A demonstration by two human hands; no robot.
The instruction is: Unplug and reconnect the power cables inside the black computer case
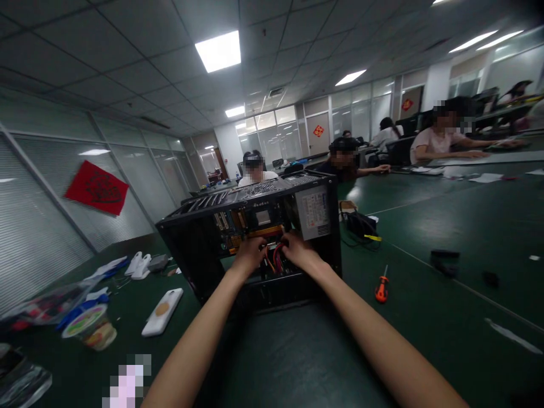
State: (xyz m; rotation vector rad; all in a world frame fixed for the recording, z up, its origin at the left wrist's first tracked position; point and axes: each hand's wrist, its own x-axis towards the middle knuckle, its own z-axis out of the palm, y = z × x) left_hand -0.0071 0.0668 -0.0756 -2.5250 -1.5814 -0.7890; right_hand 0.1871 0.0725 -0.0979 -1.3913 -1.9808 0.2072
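An open black computer case (191, 249) stands on the green table, its inside facing me. Inside it, my left hand (250, 252) is closed, fingers curled at the lower edge of the motherboard (274, 216); what they grip is hidden. My right hand (298, 249) is closed at the upper end of a bundle of red and yellow power cables (278, 258), which hangs between the two hands. Right above that hand sits the power supply (313, 212) with its white label. An orange-handled screwdriver (381, 289) lies to the right of the case.
Left of the case lie a white phone-shaped object (162, 312), a plastic cup (91, 327) and plastic bags (55, 300). A black cable bundle (359, 224) and small black parts (445, 262) are on the right. Several people sit around the tables beyond.
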